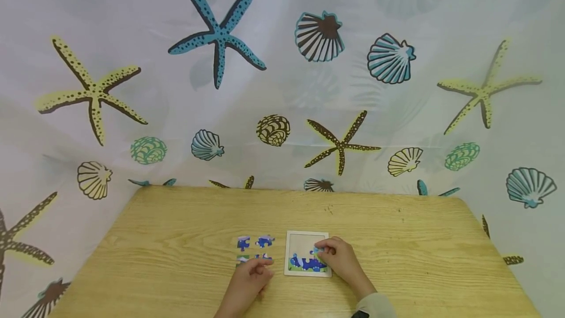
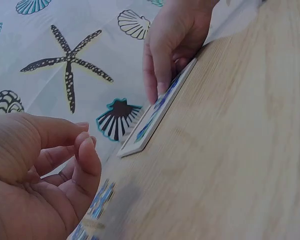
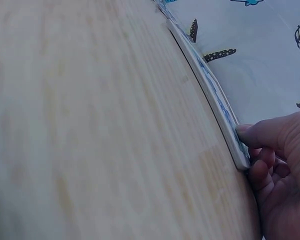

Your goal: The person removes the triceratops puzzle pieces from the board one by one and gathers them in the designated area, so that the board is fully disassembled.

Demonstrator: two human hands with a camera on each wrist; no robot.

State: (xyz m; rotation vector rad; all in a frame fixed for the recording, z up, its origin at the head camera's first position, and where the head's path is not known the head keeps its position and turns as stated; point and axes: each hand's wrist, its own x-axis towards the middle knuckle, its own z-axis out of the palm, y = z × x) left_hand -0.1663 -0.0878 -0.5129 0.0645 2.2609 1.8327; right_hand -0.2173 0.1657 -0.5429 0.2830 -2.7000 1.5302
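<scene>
A square puzzle tray (image 1: 307,274) with a pale rim lies on the table, its lower part filled with blue and green pieces. My right hand (image 1: 346,261) is at the tray's right side, pinching a small blue puzzle piece (image 1: 316,250) between thumb and fingertips over the board; the fingers partly cover it. My left hand (image 1: 249,278) hovers left of the tray, near the loose puzzle pieces (image 1: 265,241). In the left wrist view its thumb and forefinger tips come together, the other fingers loosely curled, with nothing seen between them.
Several loose pieces sit in two rows left of the tray, the nearer row partly hidden by my left hand. The wooden table (image 1: 176,225) ends against a hanging white cloth (image 1: 273,87) printed with starfish and shells.
</scene>
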